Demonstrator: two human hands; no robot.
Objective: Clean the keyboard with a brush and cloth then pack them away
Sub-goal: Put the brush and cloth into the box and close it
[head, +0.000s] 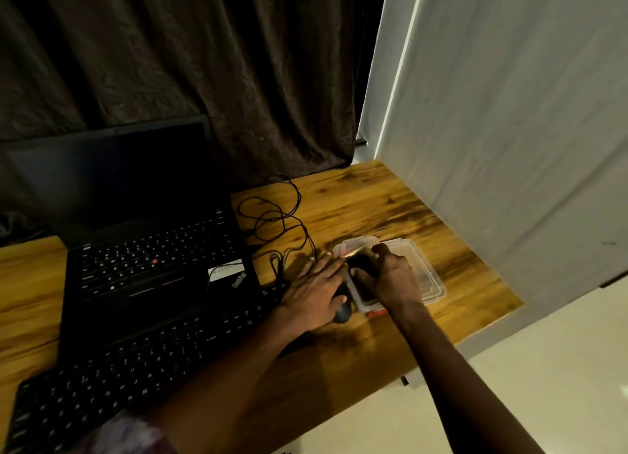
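The fingers (382, 249) of your right hand (394, 280) curl round a dark wad, likely the cloth (362, 263), inside the clear box (429, 270). It should be soft and light, so press its middle down. Your left hand (316, 283) lies flat, holding nothing, against the box beside the keyboard (136, 362) on the counter (373, 198).

I'm seeing a glossy wood-grain tabletop (356, 195), a clear plastic box (426, 277), matt black keyboard (136, 379), crinkled cloth curtain (204, 62).
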